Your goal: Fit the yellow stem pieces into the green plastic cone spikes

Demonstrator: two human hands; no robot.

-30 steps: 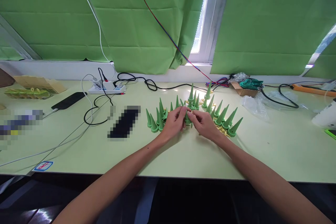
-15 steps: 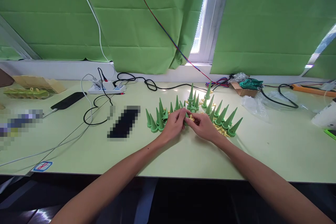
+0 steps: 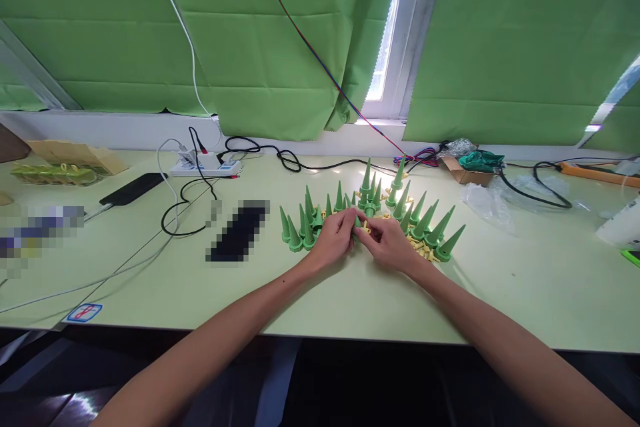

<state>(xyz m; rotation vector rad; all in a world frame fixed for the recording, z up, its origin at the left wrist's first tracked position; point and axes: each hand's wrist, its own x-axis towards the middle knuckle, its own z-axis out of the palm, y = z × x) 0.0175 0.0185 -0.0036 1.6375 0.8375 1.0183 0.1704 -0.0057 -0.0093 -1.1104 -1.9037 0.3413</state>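
Observation:
My left hand (image 3: 333,238) and my right hand (image 3: 389,241) meet over the table in front of the green cones. A green plastic spike (image 3: 357,221) is pinched in my left hand, mostly covered by the fingers. Between the thumb and fingers of my right hand is a small yellow plastic fitting (image 3: 367,227), held against the spike; whether it sits in the spike I cannot tell. Several upright green spikes stand left of my hands, among them a spike (image 3: 295,238), and more stand right, including a leaning spike (image 3: 451,244). Loose yellow fittings (image 3: 424,251) lie among the right group.
A pixelated dark object (image 3: 239,232) lies left of my arms. Beyond it are a black slab-like device (image 3: 133,189), a white power strip (image 3: 206,167) and looping cables. A small cardboard box (image 3: 466,173) and clear plastic bags (image 3: 487,203) are at the back right.
The view has shifted slightly. Both hands stay together at the same spot, with the green spike and yellow fitting still between the fingers.

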